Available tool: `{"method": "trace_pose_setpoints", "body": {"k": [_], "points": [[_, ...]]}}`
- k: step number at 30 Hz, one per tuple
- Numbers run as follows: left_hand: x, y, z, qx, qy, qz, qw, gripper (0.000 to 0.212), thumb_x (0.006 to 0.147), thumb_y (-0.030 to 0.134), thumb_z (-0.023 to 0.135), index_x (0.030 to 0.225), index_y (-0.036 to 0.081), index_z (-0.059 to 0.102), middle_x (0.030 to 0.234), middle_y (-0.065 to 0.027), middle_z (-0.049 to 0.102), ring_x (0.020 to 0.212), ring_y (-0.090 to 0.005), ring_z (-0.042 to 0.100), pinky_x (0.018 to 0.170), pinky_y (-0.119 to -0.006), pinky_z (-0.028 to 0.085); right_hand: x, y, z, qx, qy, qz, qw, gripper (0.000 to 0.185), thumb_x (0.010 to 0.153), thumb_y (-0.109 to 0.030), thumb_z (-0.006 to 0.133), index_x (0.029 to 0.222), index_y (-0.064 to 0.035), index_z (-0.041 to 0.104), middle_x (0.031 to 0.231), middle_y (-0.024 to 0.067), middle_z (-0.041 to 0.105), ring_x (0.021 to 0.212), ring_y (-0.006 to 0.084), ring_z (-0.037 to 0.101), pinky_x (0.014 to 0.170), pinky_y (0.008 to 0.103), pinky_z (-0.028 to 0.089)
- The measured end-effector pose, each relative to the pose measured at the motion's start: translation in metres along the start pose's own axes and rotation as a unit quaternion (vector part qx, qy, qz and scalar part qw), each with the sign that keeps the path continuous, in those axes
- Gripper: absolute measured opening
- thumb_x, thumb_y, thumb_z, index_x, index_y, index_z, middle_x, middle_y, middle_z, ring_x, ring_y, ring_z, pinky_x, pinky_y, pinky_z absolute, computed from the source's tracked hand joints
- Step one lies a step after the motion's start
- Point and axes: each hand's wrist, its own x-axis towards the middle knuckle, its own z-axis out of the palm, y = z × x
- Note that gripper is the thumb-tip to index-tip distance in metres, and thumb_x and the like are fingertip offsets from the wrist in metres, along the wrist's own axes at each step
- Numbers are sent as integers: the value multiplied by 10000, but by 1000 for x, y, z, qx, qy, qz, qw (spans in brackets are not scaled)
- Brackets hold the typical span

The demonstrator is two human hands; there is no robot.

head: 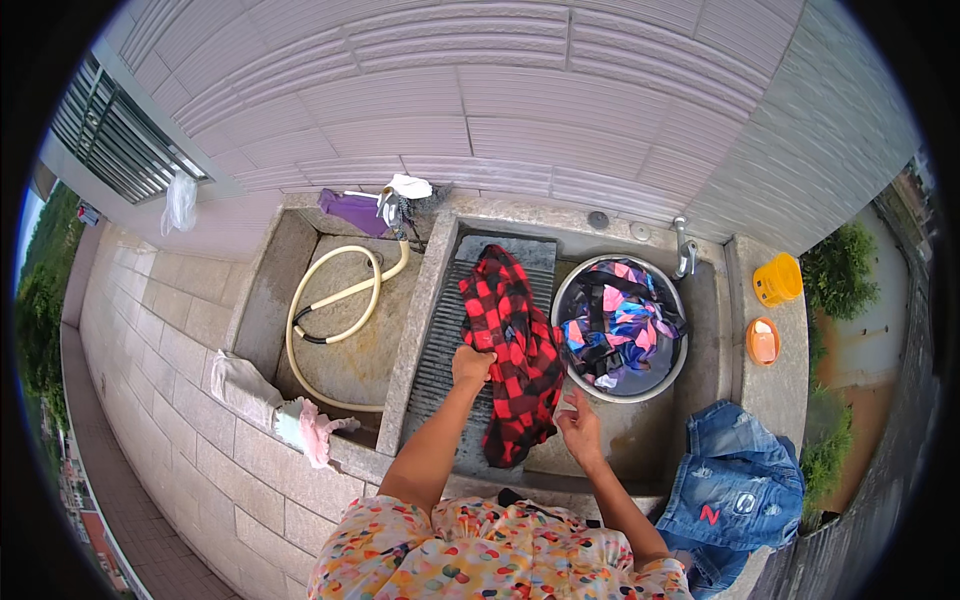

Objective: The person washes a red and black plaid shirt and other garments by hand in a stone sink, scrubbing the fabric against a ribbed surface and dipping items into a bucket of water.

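Observation:
A red and black checked cloth garment [514,352] lies bunched on the ribbed stone washboard [439,367] in the sink. My left hand [472,366] grips its left edge. My right hand [579,427] is beside the garment's right edge, below the basin, with its fingers apart and nothing visibly held. A round metal basin [651,391] stands in the sink to the right, with multicoloured patterned cloth [622,319] and some liquid in it.
A tap [685,255] is behind the basin. On the right ledge are a yellow cup [778,280], soap in an orange dish [763,345] and a denim garment [735,480]. The left trough holds a coiled hose [291,330]; pale cloths [251,386] hang over its front edge.

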Motion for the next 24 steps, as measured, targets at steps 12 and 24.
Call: {"method": "trace_pose_setpoints", "body": {"k": [12, 24], "points": [[-5, 11, 12, -113, -46, 51, 991, 133, 790, 24, 589, 691, 71, 514, 648, -21, 513, 570, -143, 506, 477, -324, 427, -32, -39, -37, -37, 33, -10, 999, 300, 787, -35, 537, 1078, 38, 545, 908, 109, 649, 722, 128, 599, 634, 251, 472], [-103, 87, -39, -358, -172, 220, 891, 56, 823, 13, 514, 808, 65, 530, 738, -19, 561, 663, -121, 541, 638, -273, 468, -16, -49, -74, 64, 20, -78, 995, 210, 809, -24, 492, 975, 78, 572, 795, 97, 641, 678, 113, 588, 642, 244, 478]]}}
